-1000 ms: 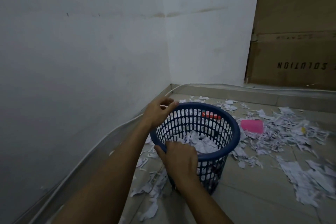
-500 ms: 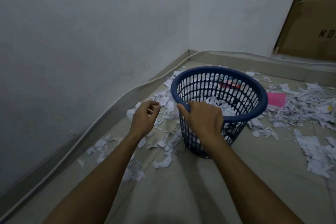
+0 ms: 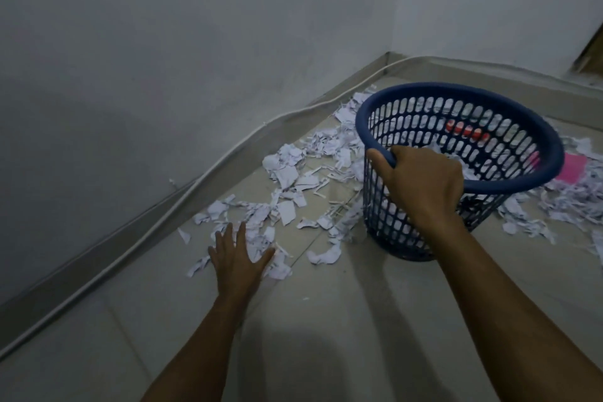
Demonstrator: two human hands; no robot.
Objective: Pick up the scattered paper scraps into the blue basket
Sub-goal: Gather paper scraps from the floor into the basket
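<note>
The left hand [image 3: 236, 259], fingers spread flat, reaches onto the paper scraps [image 3: 287, 192] strewn along the floor's wall edge. Rake them together, then lift. The right hand [image 3: 421, 184] grips the blue basket [image 3: 489, 188] rim; keep it close. Basket contents are partly hidden; a red item inside is unidentifiable.

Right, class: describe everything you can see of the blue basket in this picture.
The blue basket is round, dark blue and looks plastic, with a thick rolled rim and walls pierced by rows of oval slots. It tapers toward its base and leans on the tiled floor. The right hand grips its near rim. White paper scraps lie inside and around it; something red shows through the far wall.
</note>
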